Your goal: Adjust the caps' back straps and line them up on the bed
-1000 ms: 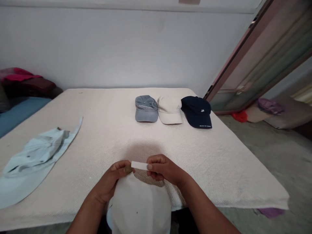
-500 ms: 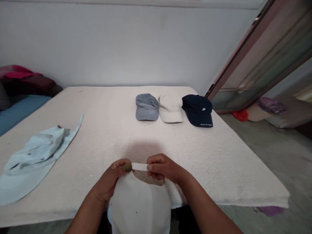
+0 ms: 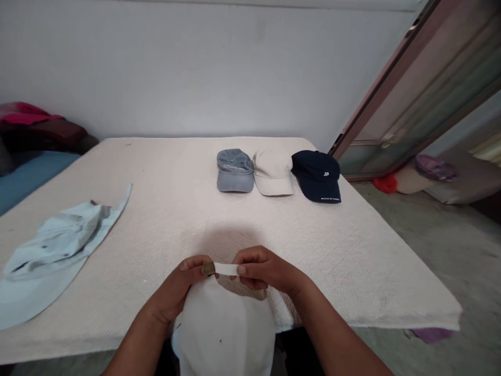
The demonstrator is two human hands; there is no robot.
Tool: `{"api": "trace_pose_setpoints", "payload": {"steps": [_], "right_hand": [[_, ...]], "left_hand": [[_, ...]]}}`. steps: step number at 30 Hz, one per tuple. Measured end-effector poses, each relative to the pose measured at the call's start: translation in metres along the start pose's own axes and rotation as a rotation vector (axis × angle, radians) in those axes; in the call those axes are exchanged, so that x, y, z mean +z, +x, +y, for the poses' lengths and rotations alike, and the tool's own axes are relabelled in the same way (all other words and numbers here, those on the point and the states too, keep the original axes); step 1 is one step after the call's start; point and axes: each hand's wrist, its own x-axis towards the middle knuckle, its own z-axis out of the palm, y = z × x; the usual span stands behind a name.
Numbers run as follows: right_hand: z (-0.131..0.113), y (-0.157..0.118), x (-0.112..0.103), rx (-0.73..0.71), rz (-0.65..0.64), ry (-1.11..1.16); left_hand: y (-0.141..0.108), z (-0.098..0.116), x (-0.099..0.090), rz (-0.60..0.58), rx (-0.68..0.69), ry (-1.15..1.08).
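A white cap (image 3: 227,329) is at the near edge of the covered table, its back opening facing away from me. Across that opening runs its white strap (image 3: 226,269) with a brass-coloured buckle (image 3: 209,268) at the left end. My left hand (image 3: 188,279) pinches the strap at the buckle, thumb and fingers closed. The right end of the strap is gripped between thumb and fingers of my right hand (image 3: 262,269). Part of the cap's brim shows pale blue at its lower left; the rest is out of view.
A pale blue cap (image 3: 58,250) lies on its side at the left, strap loose. Toward the back right sit a grey cap (image 3: 235,171), a beige cap (image 3: 273,172) and a navy cap (image 3: 318,176) in a row on the white textured cover (image 3: 168,177). Behind stands a wall (image 3: 195,68).
Both hands keep hold of the strap. The buckle has shifted slightly to the right, and the visible stretch of strap between the hands looks a little shorter. The other caps stay put.
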Motion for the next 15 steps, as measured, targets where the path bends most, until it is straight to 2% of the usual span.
{"api": "trace_pose_setpoints", "payload": {"steps": [6,10,15], "right_hand": [[-0.0014,-0.0031,-0.0015,-0.019,-0.04,0.021],[0.0009,-0.0024,-0.0016,0.012,-0.023,-0.007],[0.0028,-0.0003,0.0,-0.016,0.016,-0.022]], "left_hand": [[0.0011,-0.0012,0.001,-0.066,-0.008,-0.011],[0.0012,-0.002,0.0013,-0.056,-0.015,-0.002],[0.0009,-0.0034,0.003,-0.051,-0.038,0.079]]}}
